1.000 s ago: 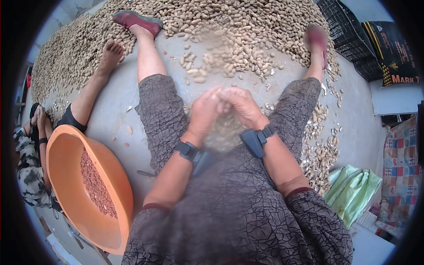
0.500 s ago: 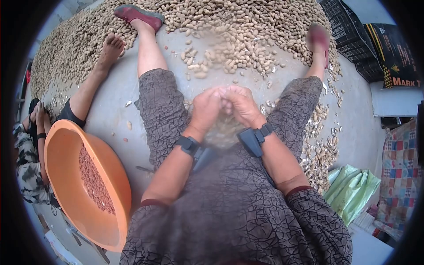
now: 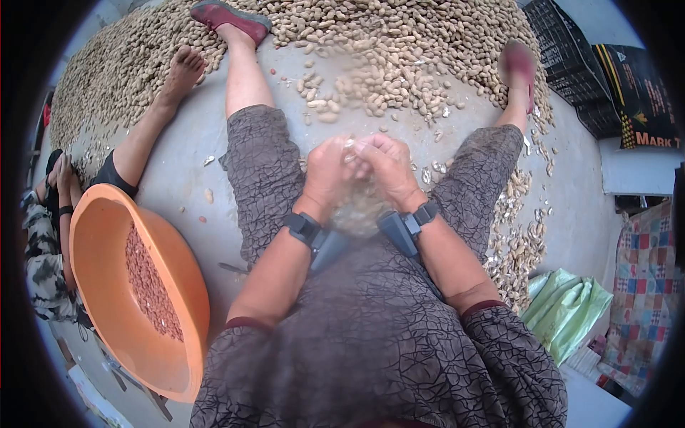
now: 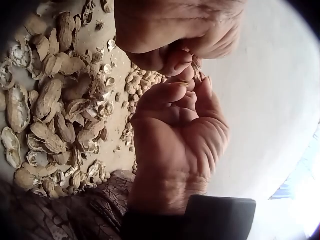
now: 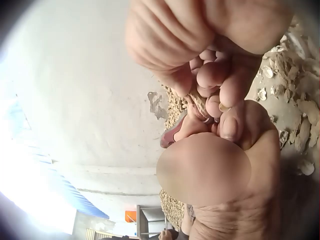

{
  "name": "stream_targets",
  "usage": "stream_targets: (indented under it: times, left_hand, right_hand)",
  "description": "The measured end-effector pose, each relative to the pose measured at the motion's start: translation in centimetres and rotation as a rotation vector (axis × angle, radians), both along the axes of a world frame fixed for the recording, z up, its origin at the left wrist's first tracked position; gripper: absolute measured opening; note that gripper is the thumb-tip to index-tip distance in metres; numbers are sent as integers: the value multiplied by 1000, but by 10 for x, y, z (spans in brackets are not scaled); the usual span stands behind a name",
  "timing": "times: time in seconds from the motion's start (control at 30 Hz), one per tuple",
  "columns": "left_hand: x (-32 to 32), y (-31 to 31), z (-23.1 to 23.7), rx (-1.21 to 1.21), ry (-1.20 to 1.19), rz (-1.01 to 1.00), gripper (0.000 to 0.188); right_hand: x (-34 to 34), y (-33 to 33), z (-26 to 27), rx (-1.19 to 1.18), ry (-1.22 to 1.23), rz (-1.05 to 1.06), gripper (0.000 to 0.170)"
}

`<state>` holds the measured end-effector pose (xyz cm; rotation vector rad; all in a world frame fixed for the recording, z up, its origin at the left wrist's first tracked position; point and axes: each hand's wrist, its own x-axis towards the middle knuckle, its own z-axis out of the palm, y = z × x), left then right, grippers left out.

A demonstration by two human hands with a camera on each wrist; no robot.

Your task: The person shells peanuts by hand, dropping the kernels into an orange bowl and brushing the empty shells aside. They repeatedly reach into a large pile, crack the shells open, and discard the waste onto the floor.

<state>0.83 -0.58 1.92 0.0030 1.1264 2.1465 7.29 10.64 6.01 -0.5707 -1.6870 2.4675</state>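
My left hand [image 3: 327,175] and right hand [image 3: 389,170] meet fingertip to fingertip between the knees, in front of the lap. Both pinch one peanut [image 4: 197,70] with curled fingers and thumbs. In the right wrist view, a piece of its shell [image 5: 200,103] shows between the fingertips; the rest is hidden by the fingers. Below the hands, a heap of cracked peanut shells [image 4: 47,102] lies on the floor, with white inner sides turned up on several. Each wrist carries a dark band with a camera box.
Ahead spreads a large pile of unshelled peanuts [image 3: 399,36]. At left stands an orange basin [image 3: 193,299] holding reddish shelled kernels [image 3: 151,285]. More shells [image 3: 517,242] lie beside the right leg, near a green sack [image 3: 571,307]. A black crate [image 3: 564,57] stands right; another person's bare foot [image 3: 187,65] is left.
The hands stay together in front of the lap, their fingers shifting around the peanut. A pale bit of it now shows between the fingertips. The head view has tilted slightly.
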Motion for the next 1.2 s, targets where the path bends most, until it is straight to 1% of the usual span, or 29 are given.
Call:
stream_targets:
  times: [0.03, 0.07, 0.13, 0.17, 0.2, 0.23, 0.27, 0.3, 0.33, 0.4, 0.47, 0.53, 0.57, 0.6, 0.63, 0.67, 0.7, 0.73, 0.8, 0.87, 0.93, 0.97, 1.03, 1.07, 1.13, 1.17, 1.2]
  left_hand:
    - [-2, -1, -5, 0, 1, 4, 22]
    - [-4, -2, -12, -7, -16, -34, 22]
    - [-6, -3, -10, -12, -31, -72, 23]
    - [-6, -4, -9, -36, -84, -95, 24]
    - [-6, -4, -7, -60, -137, -117, 24]
    - [-7, -4, -11, -59, -138, -114, 24]
    - [-9, -4, -19, -26, -221, -106, 24]
    - [-9, -4, -15, 6, -303, -98, 24]
    - [-8, -5, -11, 7, -303, -96, 24]
    - [-5, -5, 0, 53, -355, -83, 25]
    - [-7, -5, -2, 23, -344, -96, 24]
    - [-11, -7, -13, -7, -332, -109, 23]
    - [-14, -9, -25, 52, -283, -175, 23]
    - [-15, -10, -19, 110, -233, -241, 22]
    - [-12, -8, -13, 111, -232, -241, 22]
    - [-7, -6, -7, 44, -207, -219, 22]
    - [-4, -4, 2, -22, -182, -196, 21]
    - [-4, -3, 2, -21, -182, -196, 21]
    - [-4, -1, 2, 1, -214, -249, 26]
    - [-4, -2, 5, -16, -211, -277, 27]
    - [-3, -3, 5, -33, -208, -304, 28]
    - [-3, -3, 2, -45, -205, -301, 28]
    - [-3, -3, 4, -57, -200, -296, 27]
    - [-3, -3, 4, -79, -218, -284, 25]
    - [-3, -3, 4, -100, -235, -271, 24]
    - [-3, -3, 0, -82, -198, -284, 22]
    - [-2, -3, 0, -65, -163, -296, 19]
  right_hand:
    - [0, -1, 2, 43, 22, 3, 13]
    - [0, -2, 4, 42, 23, 6, 13]
    - [2, -3, 6, 256, 34, 9, 12]
    - [3, -3, 7, 257, 34, 10, 12]
    - [5, -3, 7, 504, 53, 34, 12]
    - [5, -3, 6, 750, 73, 59, 13]
    - [6, -3, 6, 750, 74, 61, 13]
    - [6, -4, 6, 859, 128, 57, 13]
    - [6, -4, 6, 967, 183, 51, 14]
    - [5, -5, 2, 972, 197, 23, 14]
    - [4, -4, -5, 977, 212, -4, 14]
    - [3, -1, -9, 695, 110, -74, 14]
    - [2, 2, -8, 697, 112, -73, 14]
    - [2, 4, -3, 492, 2, -65, 15]
    - [3, 7, 0, 287, -106, -57, 16]
    - [3, 11, 0, 288, -105, -57, 16]
    - [4, 15, 0, 216, -118, -20, 16]
    - [4, 17, 1, 143, -131, 17, 17]
    - [6, 20, 8, 125, -129, 46, 18]
    - [7, 21, 10, 106, -126, 76, 18]
    - [6, 22, 7, 192, -122, 73, 18]
    - [7, 23, 7, 193, -121, 73, 18]
    - [7, 22, 8, 343, -138, 66, 17]
    - [6, 22, 6, 344, -136, 67, 17]
    - [6, 21, -7, 519, -33, 2, 17]
    - [6, 23, -12, 520, -31, 3, 17]
    - [6, 23, -14, 602, -15, -11, 17]
